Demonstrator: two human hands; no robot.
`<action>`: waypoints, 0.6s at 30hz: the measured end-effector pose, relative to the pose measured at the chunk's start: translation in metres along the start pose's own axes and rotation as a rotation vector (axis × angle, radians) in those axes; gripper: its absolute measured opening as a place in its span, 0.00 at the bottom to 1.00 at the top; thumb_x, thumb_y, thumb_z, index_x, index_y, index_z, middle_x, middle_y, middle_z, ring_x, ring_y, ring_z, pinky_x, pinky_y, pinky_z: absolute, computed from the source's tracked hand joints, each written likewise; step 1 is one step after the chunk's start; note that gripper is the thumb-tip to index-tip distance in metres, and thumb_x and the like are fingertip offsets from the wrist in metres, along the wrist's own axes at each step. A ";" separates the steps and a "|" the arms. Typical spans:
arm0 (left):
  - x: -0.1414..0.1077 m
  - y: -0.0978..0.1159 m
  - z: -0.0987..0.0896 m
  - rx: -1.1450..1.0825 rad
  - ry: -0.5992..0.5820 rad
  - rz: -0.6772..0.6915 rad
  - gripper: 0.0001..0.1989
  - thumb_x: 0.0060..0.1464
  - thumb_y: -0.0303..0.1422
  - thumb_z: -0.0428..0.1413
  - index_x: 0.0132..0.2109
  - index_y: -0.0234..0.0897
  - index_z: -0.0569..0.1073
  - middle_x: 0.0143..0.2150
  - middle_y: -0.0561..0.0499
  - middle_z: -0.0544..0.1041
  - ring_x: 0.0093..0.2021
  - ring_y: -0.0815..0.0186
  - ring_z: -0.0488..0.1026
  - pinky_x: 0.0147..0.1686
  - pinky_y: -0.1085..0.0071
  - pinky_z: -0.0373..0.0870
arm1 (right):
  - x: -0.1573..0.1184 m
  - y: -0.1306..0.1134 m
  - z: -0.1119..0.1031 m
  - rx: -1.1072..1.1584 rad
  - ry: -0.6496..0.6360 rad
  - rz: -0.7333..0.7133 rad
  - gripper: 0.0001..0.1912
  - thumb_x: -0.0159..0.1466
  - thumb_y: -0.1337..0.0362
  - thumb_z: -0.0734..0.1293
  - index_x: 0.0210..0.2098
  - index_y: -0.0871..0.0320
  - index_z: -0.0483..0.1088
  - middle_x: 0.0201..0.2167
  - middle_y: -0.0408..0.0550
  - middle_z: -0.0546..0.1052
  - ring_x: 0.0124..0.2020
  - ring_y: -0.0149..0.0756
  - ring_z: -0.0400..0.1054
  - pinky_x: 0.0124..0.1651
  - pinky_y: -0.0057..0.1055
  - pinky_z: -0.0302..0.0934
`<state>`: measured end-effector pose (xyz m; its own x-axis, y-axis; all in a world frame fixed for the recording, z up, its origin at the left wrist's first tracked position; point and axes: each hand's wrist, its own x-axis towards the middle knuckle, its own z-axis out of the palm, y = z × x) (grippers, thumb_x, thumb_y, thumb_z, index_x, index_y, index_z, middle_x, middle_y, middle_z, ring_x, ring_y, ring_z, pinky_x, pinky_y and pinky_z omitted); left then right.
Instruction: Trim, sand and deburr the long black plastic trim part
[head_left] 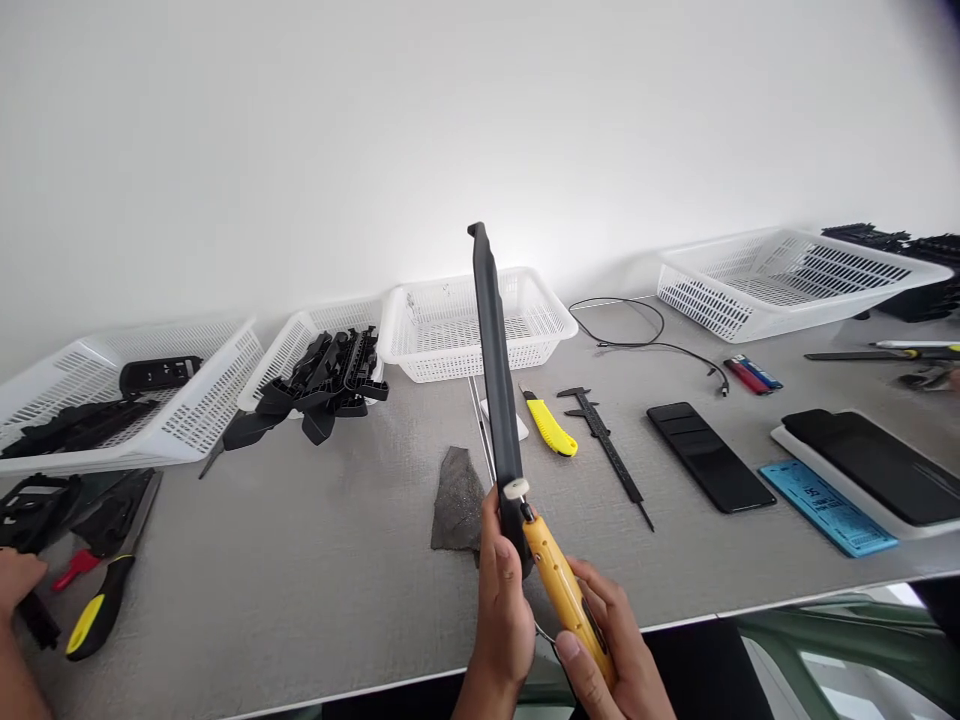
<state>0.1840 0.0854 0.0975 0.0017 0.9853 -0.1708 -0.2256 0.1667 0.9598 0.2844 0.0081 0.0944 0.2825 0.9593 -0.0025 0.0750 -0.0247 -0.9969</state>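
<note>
Near the tabletop's (315, 560) front edge, left hand (504, 590) clamps the upright black strip (495, 370); right hand (611, 650), closed around the yellow deburring tool (562, 590), should draw steadily along its edge.

Left hand (501, 590) gripping upright black strip (493, 370), right hand (611, 650) holding yellow knife (564, 590)

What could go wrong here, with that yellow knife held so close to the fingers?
The left hand grips the long black part right where the yellow knife in the right hand meets it; a slip could likely cut those fingers. The part stands tall, held only at its bottom end, so it might wobble. Another person's hand works at the far left.
</note>
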 end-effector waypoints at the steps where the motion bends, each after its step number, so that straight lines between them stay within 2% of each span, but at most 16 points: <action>1: -0.002 0.001 -0.001 0.023 -0.009 0.013 0.41 0.66 0.66 0.44 0.75 0.48 0.64 0.75 0.43 0.67 0.75 0.49 0.62 0.73 0.55 0.58 | 0.001 -0.002 0.001 0.010 0.007 -0.008 0.26 0.75 0.46 0.66 0.66 0.49 0.70 0.64 0.57 0.79 0.65 0.55 0.75 0.59 0.40 0.75; 3: -0.005 0.004 -0.001 0.061 -0.018 0.035 0.40 0.68 0.64 0.43 0.75 0.47 0.64 0.77 0.43 0.65 0.78 0.50 0.58 0.76 0.55 0.55 | 0.003 -0.006 0.001 0.022 0.012 -0.026 0.26 0.75 0.46 0.67 0.67 0.49 0.69 0.64 0.57 0.78 0.65 0.54 0.74 0.60 0.39 0.74; 5: -0.008 0.009 0.000 0.090 0.012 0.042 0.38 0.69 0.62 0.43 0.74 0.45 0.66 0.76 0.42 0.67 0.78 0.50 0.58 0.76 0.55 0.56 | 0.005 -0.009 0.001 0.026 0.007 -0.045 0.25 0.75 0.47 0.66 0.67 0.48 0.69 0.64 0.56 0.78 0.65 0.53 0.74 0.61 0.39 0.73; 8: -0.012 0.018 0.004 0.107 0.047 0.019 0.36 0.70 0.60 0.45 0.72 0.43 0.70 0.71 0.40 0.74 0.75 0.49 0.64 0.71 0.56 0.65 | 0.007 -0.012 0.001 0.028 -0.002 -0.072 0.24 0.76 0.48 0.65 0.68 0.47 0.68 0.64 0.56 0.78 0.66 0.53 0.74 0.63 0.41 0.72; 11: -0.019 0.024 0.008 0.077 0.075 -0.006 0.35 0.70 0.58 0.48 0.71 0.41 0.71 0.70 0.39 0.75 0.71 0.49 0.70 0.63 0.59 0.75 | 0.010 -0.016 0.001 0.032 -0.002 -0.076 0.25 0.77 0.48 0.65 0.69 0.48 0.66 0.64 0.57 0.77 0.67 0.53 0.73 0.63 0.40 0.72; 14: -0.027 0.020 0.009 0.055 0.125 -0.026 0.35 0.69 0.59 0.51 0.71 0.42 0.71 0.74 0.41 0.71 0.69 0.51 0.73 0.61 0.63 0.77 | 0.013 -0.020 0.002 0.048 0.010 -0.068 0.26 0.76 0.48 0.65 0.69 0.48 0.66 0.64 0.57 0.78 0.65 0.52 0.75 0.62 0.40 0.73; 18: -0.040 0.008 0.011 0.120 0.221 -0.011 0.31 0.70 0.56 0.51 0.70 0.44 0.73 0.70 0.44 0.76 0.62 0.54 0.79 0.58 0.65 0.79 | 0.018 -0.025 0.002 0.090 0.027 -0.075 0.26 0.75 0.48 0.67 0.69 0.48 0.67 0.61 0.57 0.80 0.58 0.51 0.79 0.55 0.38 0.77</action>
<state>0.1926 0.0478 0.1141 -0.2121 0.9537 -0.2130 -0.1094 0.1934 0.9750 0.2853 0.0268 0.1194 0.3046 0.9496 0.0737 0.0114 0.0737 -0.9972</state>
